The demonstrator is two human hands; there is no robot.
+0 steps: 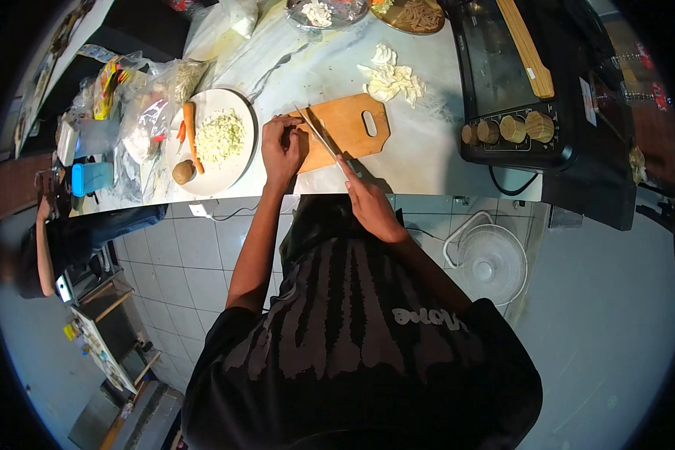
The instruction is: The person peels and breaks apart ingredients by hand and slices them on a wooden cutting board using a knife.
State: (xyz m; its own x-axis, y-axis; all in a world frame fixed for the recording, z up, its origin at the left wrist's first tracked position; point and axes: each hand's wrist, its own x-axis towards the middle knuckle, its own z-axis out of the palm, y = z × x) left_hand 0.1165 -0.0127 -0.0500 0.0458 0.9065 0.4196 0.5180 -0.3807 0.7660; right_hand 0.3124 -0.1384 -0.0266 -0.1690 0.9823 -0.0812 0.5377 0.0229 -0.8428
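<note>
A wooden cutting board (352, 124) with an oval handle hole lies near the counter's front edge. My right hand (367, 201) is closed on the handle of a knife (319, 133), whose blade slants up and left over the board. At the board's left end is my left hand (282, 150), its fingers curled down beside the blade tip; what they hold, if anything, is hidden. Left of it stands a white plate (240, 163) with chopped pale green pieces (221, 136), a carrot (190, 131), red chilies (181, 133) and a brown round item (183, 172).
Pale leaves (390, 77) lie behind the board. An oven (514, 82) stands at the right, plastic bags (146, 105) and a blue container (91, 178) at the left. Trays (412, 30) of food sit at the back. Another person (60, 251) is at far left, a fan (490, 262) below.
</note>
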